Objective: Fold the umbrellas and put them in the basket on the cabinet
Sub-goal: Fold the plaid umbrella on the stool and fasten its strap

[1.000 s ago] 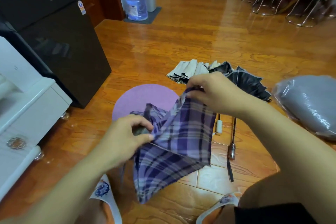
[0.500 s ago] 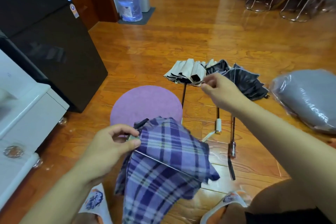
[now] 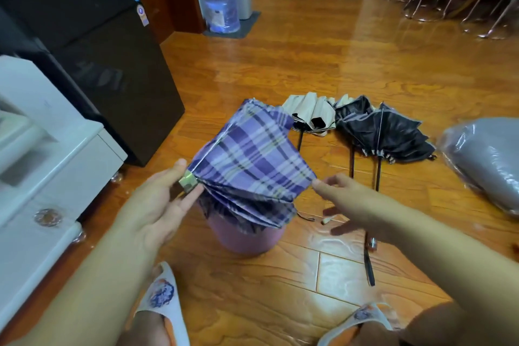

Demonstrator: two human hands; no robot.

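Purple plaid umbrella (image 3: 252, 160) is now lifted higher and fanned out over the pink round stool (image 3: 247, 239), hiding most of it, where half a second ago it drooped low by your knees; your left hand (image 3: 157, 205) pinches its tip cap between thumb and fingers, and your right hand (image 3: 348, 202), back from the floor umbrellas, touches the canopy edge with fingers spread, not clasping. Three umbrellas total: the plaid one, plus a cream umbrella (image 3: 311, 115) and a black umbrella (image 3: 384, 132) lying side by side on the wood floor (image 3: 280, 64) beyond it. One plastic-wrapped grey bundle (image 3: 486, 160) at the floor's right edge, one white cabinet (image 3: 42, 166) at left, two slippers (image 3: 163, 295) near you.
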